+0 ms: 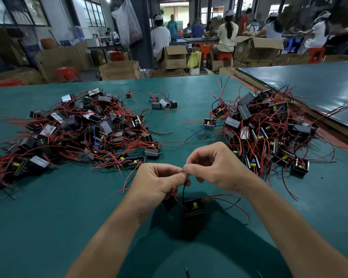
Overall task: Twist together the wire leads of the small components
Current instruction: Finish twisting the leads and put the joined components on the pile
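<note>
Above the green table's near middle, my left hand (159, 182) and my right hand (215, 167) meet fingertip to fingertip, each pinching the ends of thin wire leads (184, 186). Two small black box components hang below them by their black and red wires: one with a yellow part on top (193, 207), and a second one (169, 202) partly hidden under my left hand. Red leads (229, 201) trail off to the right from the hanging component.
A big pile of the same black components with red wires (74, 133) covers the table's left side, another pile (269, 129) lies on the right, and a few loose ones (163, 102) sit at the far middle. Cardboard boxes and seated workers fill the background.
</note>
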Demonstrator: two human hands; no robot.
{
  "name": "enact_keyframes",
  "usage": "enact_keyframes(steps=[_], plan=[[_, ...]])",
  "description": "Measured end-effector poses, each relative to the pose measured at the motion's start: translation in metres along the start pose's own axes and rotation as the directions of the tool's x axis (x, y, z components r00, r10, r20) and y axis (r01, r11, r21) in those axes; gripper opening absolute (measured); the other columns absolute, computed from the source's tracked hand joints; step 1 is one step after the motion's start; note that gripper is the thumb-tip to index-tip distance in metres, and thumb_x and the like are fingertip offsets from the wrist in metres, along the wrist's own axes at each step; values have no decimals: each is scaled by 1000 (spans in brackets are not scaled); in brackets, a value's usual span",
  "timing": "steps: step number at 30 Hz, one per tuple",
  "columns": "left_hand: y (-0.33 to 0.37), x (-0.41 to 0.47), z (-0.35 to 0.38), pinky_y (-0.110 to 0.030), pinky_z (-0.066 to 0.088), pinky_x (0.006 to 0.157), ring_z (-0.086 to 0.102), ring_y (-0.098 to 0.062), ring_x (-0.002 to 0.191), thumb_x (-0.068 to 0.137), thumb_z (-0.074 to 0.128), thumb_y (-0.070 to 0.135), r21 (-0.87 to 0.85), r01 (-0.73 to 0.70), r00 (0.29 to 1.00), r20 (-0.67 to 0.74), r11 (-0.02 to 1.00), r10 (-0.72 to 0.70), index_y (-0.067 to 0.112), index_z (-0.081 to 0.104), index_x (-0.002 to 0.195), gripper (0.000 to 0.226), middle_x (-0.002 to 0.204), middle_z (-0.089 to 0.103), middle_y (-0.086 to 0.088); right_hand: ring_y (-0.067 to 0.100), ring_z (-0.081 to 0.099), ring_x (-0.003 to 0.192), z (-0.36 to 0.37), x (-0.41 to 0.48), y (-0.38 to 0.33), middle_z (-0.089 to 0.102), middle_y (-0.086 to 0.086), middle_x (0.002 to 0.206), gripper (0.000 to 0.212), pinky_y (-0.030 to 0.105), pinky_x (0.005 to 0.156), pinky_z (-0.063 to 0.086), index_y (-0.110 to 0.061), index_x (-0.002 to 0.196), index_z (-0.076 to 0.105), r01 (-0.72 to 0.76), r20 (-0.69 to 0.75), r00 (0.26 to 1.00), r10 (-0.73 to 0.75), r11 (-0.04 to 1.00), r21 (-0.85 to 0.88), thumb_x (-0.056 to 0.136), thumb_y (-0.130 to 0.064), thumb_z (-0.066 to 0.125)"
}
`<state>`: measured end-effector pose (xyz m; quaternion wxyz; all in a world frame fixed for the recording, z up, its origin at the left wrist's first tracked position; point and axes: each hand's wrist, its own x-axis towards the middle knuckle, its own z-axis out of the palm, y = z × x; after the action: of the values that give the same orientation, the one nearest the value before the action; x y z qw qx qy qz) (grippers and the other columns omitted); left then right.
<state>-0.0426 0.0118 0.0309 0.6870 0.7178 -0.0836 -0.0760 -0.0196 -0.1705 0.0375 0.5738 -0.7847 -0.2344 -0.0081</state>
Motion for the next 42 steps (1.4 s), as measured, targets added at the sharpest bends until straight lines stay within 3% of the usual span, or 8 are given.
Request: enact_keyframes(steps=[9, 13, 16, 20, 23, 28, 36, 42], plan=[[0, 2, 3, -18, 40, 43, 56, -9, 46, 84, 70, 9, -25, 69, 997, -41, 997, -70, 18, 80, 73, 18, 75, 75, -9, 11, 54, 48, 3, 3, 3, 60, -5, 52, 20, 24, 50, 44, -4, 72, 66, -94, -20, 995, 93, 995, -29, 92, -10, 65], [2, 3, 4, -16, 38, 37, 58, -9, 43, 88, 67, 6, -49, 81, 991, -98, 995, -86, 12, 74, 75, 16, 71, 75, -9, 12, 55, 47, 4, 5, 5, 59, -3, 54, 20, 26, 50, 46, -4, 73, 65, -116, -32, 993, 114, 992, -41, 91, -12, 66], [1, 3, 4, -16, 36, 36, 58, -9, 43, 88, 67, 7, -18, 86, 989, -122, 996, -87, 10, 65, 81, 9, 72, 75, -9, 11, 56, 48, 4, 4, 5, 59, -4, 54, 18, 30, 51, 48, -9, 73, 65, -71, -61, 996, 67, 994, -82, 90, -14, 68], [1, 1, 6, -16, 39, 38, 58, -9, 45, 87, 67, 5, -46, 81, 994, -63, 996, -84, 7, 73, 81, 8, 77, 75, -12, 4, 55, 53, 2, 2, 3, 63, -10, 60, 17, 27, 55, 49, -20, 71, 66, 49, -83, 994, -66, 981, -189, 86, -18, 72], [1, 1, 5, -15, 43, 46, 60, -9, 50, 83, 70, 5, -74, 90, 995, -24, 993, -92, 13, 79, 78, 13, 81, 76, -13, 3, 54, 55, 1, 2, 2, 63, -11, 61, 16, 30, 57, 49, -21, 71, 67, 53, -62, 996, -69, 973, -224, 86, -16, 74], [2, -1, 8, -16, 42, 48, 57, -8, 51, 63, 80, 21, -74, 62, 998, 6, 995, -61, 15, 81, 79, 17, 76, 75, -10, 14, 52, 54, 1, 0, -2, 61, 2, 58, 19, 41, 53, 46, -13, 70, 67, -4, -22, 1000, 1, 992, -130, 88, -14, 70], [2, 0, 4, -14, 40, 46, 54, -7, 50, 69, 79, -1, -73, 77, 996, -47, 994, -80, 9, 78, 73, 12, 66, 71, -7, 13, 55, 54, 1, 2, -6, 59, 5, 59, 23, 26, 53, 52, -9, 70, 66, -190, 54, 981, 185, 975, 118, 92, -5, 62], [7, -2, 6, -22, 40, 55, 55, -11, 54, 43, 83, 19, -126, 120, 993, 1, 985, -121, 17, 78, 67, 24, 64, 70, -4, 13, 53, 58, -7, -2, -5, 59, 3, 65, 20, 25, 57, 51, -9, 74, 66, -295, 185, 949, 257, 930, 220, 93, -8, 60]])
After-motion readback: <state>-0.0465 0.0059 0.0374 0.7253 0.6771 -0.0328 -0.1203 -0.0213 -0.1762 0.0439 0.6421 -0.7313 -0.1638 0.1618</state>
